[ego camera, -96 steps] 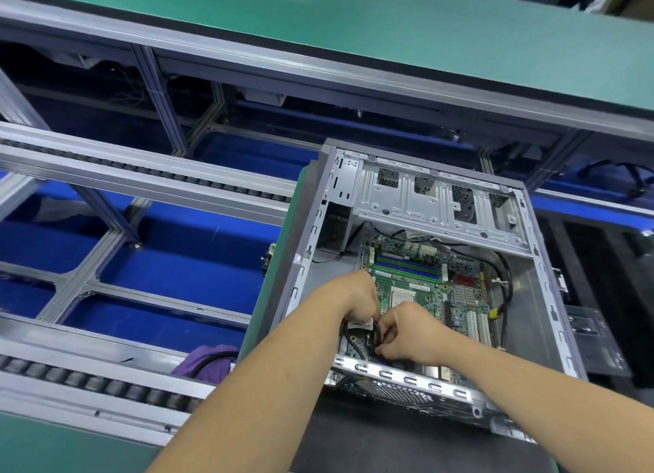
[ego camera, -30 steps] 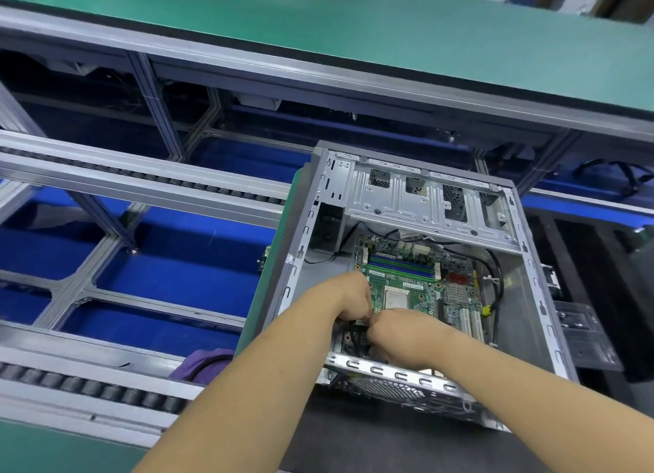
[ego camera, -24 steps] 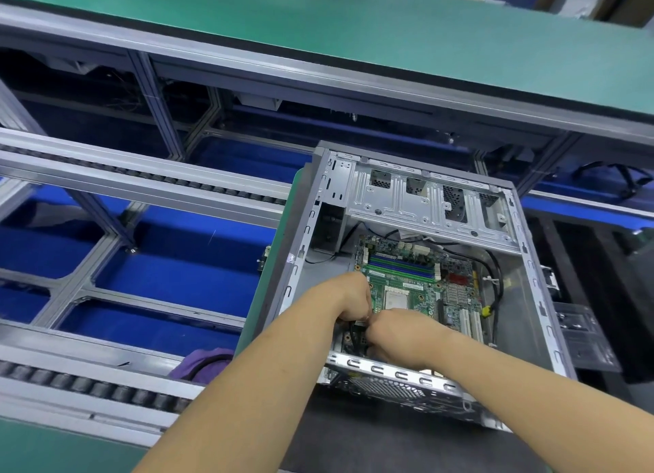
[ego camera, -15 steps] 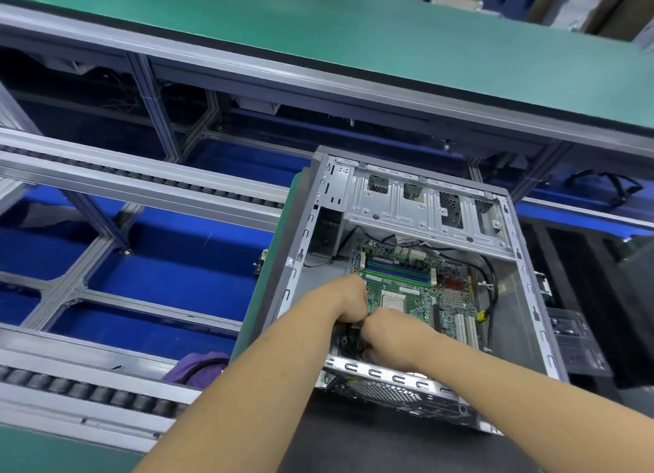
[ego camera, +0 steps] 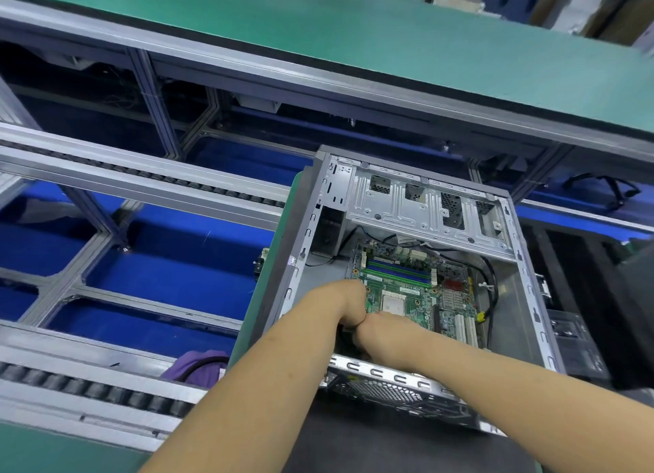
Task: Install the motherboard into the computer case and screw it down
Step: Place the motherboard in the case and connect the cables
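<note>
The grey computer case (ego camera: 527, 295) lies open on its side, and the green motherboard (ego camera: 407, 281) sits flat on its floor. Both my hands reach in over the near rim, at the board's near left corner. My left hand (ego camera: 345, 302) is curled into a fist with its knuckles against my right hand (ego camera: 382, 333), which is also closed. A bit of black cable (ego camera: 347, 332) shows just below where they meet. My fingertips and the board's corner under them are hidden.
A silver drive cage (ego camera: 424, 207) spans the case's far end. Black wires with a yellow connector (ego camera: 480, 317) run along the board's right side. A roller conveyor (ego camera: 88, 398) and a purple item (ego camera: 198, 366) lie to the left, and a black device (ego camera: 573, 345) lies to the right.
My hands have drawn together until they touch, and the black cable loop seen between them earlier is now mostly covered. The view has shifted slightly; the case has not moved.
</note>
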`<state>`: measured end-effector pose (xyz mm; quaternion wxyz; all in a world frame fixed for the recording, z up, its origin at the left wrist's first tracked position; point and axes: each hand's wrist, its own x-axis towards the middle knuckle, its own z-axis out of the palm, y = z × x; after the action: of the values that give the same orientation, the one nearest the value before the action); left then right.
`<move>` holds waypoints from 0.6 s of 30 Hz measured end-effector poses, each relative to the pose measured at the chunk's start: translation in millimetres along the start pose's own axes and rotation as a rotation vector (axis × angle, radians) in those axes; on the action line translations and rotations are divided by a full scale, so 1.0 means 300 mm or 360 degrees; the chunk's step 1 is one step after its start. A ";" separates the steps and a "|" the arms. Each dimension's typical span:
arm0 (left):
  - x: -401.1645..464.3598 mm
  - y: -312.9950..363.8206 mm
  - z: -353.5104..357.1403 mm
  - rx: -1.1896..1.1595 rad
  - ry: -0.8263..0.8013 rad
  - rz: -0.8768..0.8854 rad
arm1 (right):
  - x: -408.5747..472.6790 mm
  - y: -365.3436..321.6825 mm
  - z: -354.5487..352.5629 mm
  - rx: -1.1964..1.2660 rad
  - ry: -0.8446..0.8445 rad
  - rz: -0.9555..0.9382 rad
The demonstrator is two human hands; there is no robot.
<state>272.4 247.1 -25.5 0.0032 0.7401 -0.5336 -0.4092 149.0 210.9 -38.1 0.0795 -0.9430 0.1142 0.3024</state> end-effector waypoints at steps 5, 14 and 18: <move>0.000 -0.003 0.001 -0.0027 -0.0005 0.0003 | 0.000 0.001 0.001 -0.0010 0.0008 0.0012; -0.008 -0.002 -0.003 -0.0029 0.0000 0.0011 | -0.005 -0.006 -0.016 0.0063 -0.0052 0.0085; -0.018 0.007 -0.007 -0.0026 0.0022 0.0036 | -0.015 -0.009 -0.029 0.0020 -0.0066 0.0059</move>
<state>271.4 249.6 -19.9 0.0174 0.7368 -0.5386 -0.4084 150.9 212.3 -28.3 0.0822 -0.9337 0.1319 0.3225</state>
